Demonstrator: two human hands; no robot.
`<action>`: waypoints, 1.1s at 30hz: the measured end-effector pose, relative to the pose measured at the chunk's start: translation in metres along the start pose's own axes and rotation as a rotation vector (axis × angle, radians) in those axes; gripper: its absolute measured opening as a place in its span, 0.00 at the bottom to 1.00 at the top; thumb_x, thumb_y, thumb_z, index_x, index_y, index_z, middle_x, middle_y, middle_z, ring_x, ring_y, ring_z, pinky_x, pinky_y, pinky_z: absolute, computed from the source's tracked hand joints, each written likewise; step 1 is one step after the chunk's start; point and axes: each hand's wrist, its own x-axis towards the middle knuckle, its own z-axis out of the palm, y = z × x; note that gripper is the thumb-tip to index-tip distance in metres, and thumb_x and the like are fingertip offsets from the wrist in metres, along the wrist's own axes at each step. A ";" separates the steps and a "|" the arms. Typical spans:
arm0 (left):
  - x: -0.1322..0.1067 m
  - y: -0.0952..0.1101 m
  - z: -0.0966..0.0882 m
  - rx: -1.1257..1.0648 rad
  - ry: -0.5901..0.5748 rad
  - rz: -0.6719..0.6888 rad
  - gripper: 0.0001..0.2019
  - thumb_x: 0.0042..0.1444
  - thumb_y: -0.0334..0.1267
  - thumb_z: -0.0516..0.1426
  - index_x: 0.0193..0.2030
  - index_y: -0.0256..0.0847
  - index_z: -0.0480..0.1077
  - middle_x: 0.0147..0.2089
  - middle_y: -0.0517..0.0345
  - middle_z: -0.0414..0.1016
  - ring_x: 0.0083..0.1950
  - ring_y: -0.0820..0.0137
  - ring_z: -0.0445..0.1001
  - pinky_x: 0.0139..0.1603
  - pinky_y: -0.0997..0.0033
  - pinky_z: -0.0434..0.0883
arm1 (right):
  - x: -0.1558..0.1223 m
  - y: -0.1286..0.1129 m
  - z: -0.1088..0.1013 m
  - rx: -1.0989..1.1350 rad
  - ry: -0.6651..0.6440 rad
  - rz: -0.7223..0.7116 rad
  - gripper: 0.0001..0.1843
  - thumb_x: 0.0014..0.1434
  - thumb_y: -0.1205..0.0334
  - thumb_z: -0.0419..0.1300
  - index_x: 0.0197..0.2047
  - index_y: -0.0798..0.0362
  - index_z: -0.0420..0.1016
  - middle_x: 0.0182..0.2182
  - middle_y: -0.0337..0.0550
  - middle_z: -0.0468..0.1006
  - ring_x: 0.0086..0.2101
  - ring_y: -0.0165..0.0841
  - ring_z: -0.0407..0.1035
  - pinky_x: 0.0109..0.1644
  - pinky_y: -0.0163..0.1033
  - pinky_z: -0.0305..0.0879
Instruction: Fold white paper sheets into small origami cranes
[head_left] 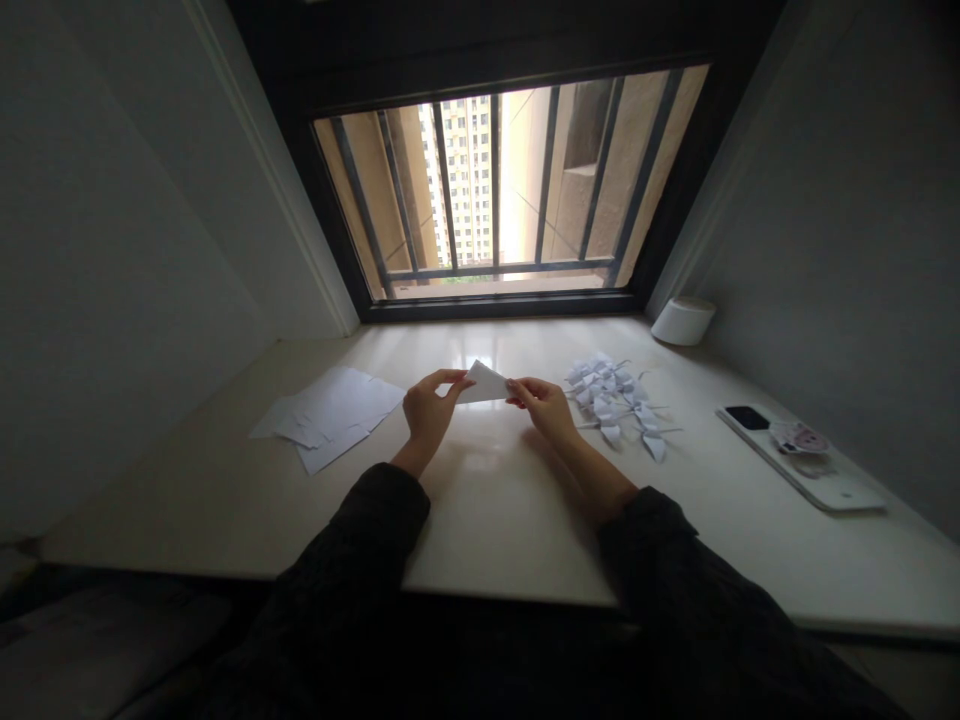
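A small piece of folded white paper (486, 384) is held up over the pale sill between both hands, its pointed top facing the window. My left hand (433, 405) pinches its left corner between thumb and fingers. At the right corner, my right hand (546, 408) grips it in the same way. Several folded paper cranes (609, 395) lie in a heap just beyond my right hand. To the left of my left hand rests a loose stack of white paper sheets (341, 408).
On the right lies a white phone (832, 485) with a round ornament on its back. A white cylinder (683, 321) sits in the far right corner. A barred window (495, 305) closes off the back of the sill (495, 540), with walls on both sides.
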 end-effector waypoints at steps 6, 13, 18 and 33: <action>-0.001 -0.003 0.001 0.010 0.002 0.012 0.11 0.50 0.49 0.61 0.39 0.52 0.78 0.39 0.61 0.80 0.40 0.65 0.78 0.43 0.66 0.71 | -0.001 -0.002 0.001 0.048 0.008 0.016 0.22 0.47 0.42 0.63 0.31 0.55 0.80 0.22 0.44 0.79 0.26 0.34 0.72 0.32 0.37 0.66; -0.003 -0.001 0.002 -0.043 -0.022 0.035 0.08 0.51 0.47 0.61 0.37 0.50 0.77 0.40 0.62 0.80 0.43 0.65 0.78 0.43 0.69 0.73 | 0.000 -0.001 0.000 0.123 0.003 0.126 0.25 0.45 0.40 0.63 0.31 0.55 0.80 0.22 0.46 0.79 0.25 0.32 0.71 0.31 0.37 0.66; -0.002 0.000 0.000 -0.062 -0.031 0.019 0.06 0.52 0.46 0.60 0.33 0.48 0.75 0.39 0.63 0.80 0.44 0.65 0.78 0.42 0.70 0.72 | 0.001 0.000 -0.001 0.109 -0.048 0.174 0.26 0.46 0.38 0.62 0.30 0.55 0.80 0.24 0.46 0.79 0.26 0.32 0.71 0.29 0.36 0.66; 0.000 0.006 -0.006 0.019 -0.159 0.237 0.04 0.56 0.38 0.57 0.34 0.48 0.75 0.44 0.60 0.79 0.49 0.64 0.76 0.50 0.64 0.69 | 0.003 0.003 -0.006 -0.047 -0.110 0.047 0.18 0.47 0.47 0.64 0.30 0.55 0.79 0.22 0.42 0.78 0.25 0.31 0.71 0.29 0.35 0.66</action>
